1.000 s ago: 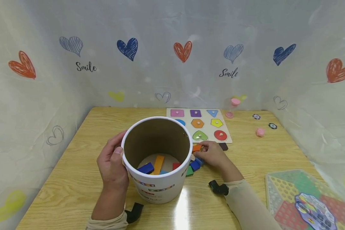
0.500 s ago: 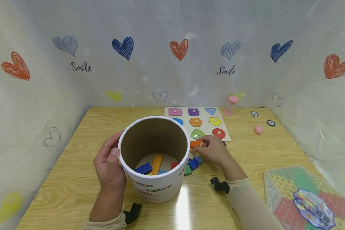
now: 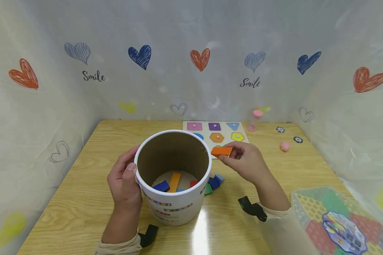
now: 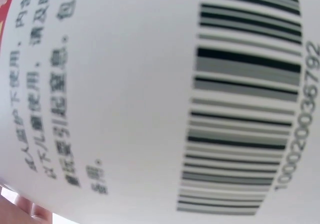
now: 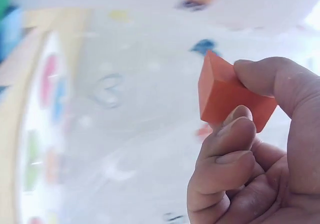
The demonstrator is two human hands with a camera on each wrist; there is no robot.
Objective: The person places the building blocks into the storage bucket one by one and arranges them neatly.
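A white cylindrical bucket [image 3: 178,209] stands on the table, its mouth tilted toward me. My left hand [image 3: 125,184] grips its left side, thumb at the rim and fingers round the outside. In the left wrist view, the bucket's printed wall with a barcode [image 4: 240,104] fills nearly everything. My right hand [image 3: 247,161] pinches an orange block [image 3: 221,152] between thumb and fingers, just right of the rim. The right wrist view shows the same orange block [image 5: 225,97] held at its sides. Inside the bucket lie a dark blue block [image 3: 161,186], a yellow-orange block [image 3: 174,182] and a red block [image 3: 194,183].
Several loose blocks, including a green block [image 3: 208,189] and a blue block [image 3: 214,183], lie right of the bucket. Behind is a shape puzzle board [image 3: 207,132], then a pink hourglass [image 3: 257,114]. A pink figurine [image 3: 284,146] and a clear plastic case [image 3: 309,202] are at right.
My right hand has lifted the orange block off the table, up beside the bucket's rim and overlapping the puzzle board. My left hand keeps its grip on the bucket.
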